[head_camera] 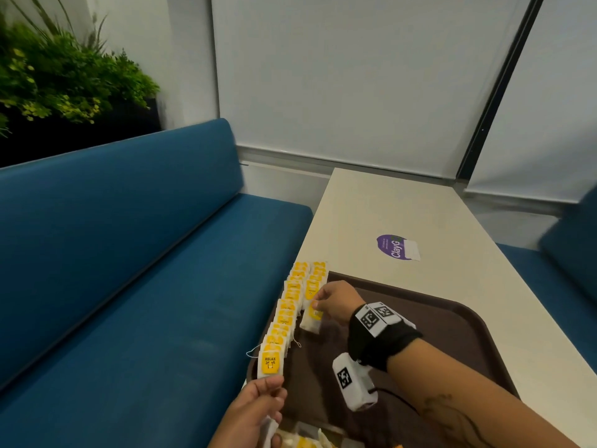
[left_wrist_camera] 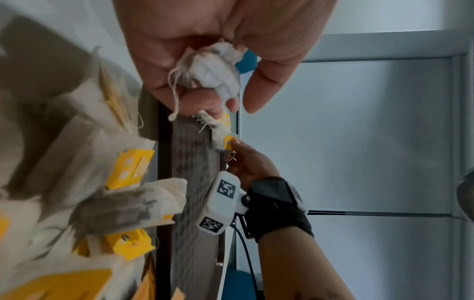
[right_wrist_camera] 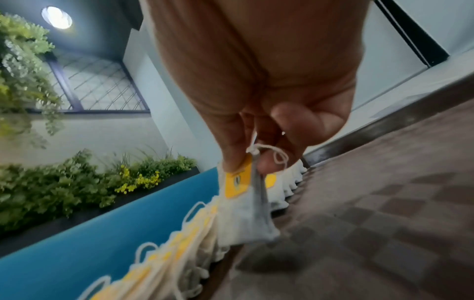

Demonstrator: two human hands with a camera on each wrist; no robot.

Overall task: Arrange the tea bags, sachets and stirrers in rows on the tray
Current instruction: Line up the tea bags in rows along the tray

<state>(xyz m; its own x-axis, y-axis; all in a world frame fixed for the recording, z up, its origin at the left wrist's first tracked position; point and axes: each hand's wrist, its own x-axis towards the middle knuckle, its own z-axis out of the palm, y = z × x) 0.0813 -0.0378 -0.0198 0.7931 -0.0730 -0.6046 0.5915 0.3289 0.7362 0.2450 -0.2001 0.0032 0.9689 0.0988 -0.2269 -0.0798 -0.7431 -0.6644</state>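
A brown tray (head_camera: 420, 321) lies on the cream table (head_camera: 403, 205). Two rows of tea bags with yellow tags (head_camera: 287, 312) run along its left edge. My right hand (head_camera: 316, 302) pinches the yellow tag of a tea bag (head_camera: 312, 320) at the near end of the shorter inner row; in the right wrist view this bag (right_wrist_camera: 246, 219) hangs from thumb and forefinger just above the tray (right_wrist_camera: 384, 203). My left hand (head_camera: 274, 388) sits by the nearest "RELAX" bag (head_camera: 270, 363), fingers curled round a crumpled white tea bag (left_wrist_camera: 212, 69).
Loose tea bags (head_camera: 303, 442) are heaped at the tray's near edge. A blue bench (head_camera: 129, 253) runs close along the left of the table. A purple sticker (head_camera: 396, 248) is on the table beyond the tray. Plants (head_camera: 64, 76) stand behind the bench.
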